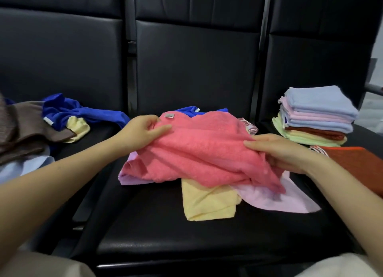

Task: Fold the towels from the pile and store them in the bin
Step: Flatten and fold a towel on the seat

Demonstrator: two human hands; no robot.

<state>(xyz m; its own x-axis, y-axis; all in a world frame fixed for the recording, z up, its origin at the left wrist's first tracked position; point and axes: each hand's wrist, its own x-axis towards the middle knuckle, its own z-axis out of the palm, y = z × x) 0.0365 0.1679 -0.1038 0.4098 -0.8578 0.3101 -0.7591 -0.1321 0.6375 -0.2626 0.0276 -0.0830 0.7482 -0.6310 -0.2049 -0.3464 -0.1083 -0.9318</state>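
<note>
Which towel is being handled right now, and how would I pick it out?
Look at the middle black seat, where loose towels lie heaped. On top is the coral-pink towel, gripped by the left hand and right hand. Unlike the yellow towel and pale pink towel beneath, it carries a small grey label.

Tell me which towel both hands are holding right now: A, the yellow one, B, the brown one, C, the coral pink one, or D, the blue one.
C: the left hand and right hand each grip an edge of the coral pink towel, lifted over the pile.
</note>
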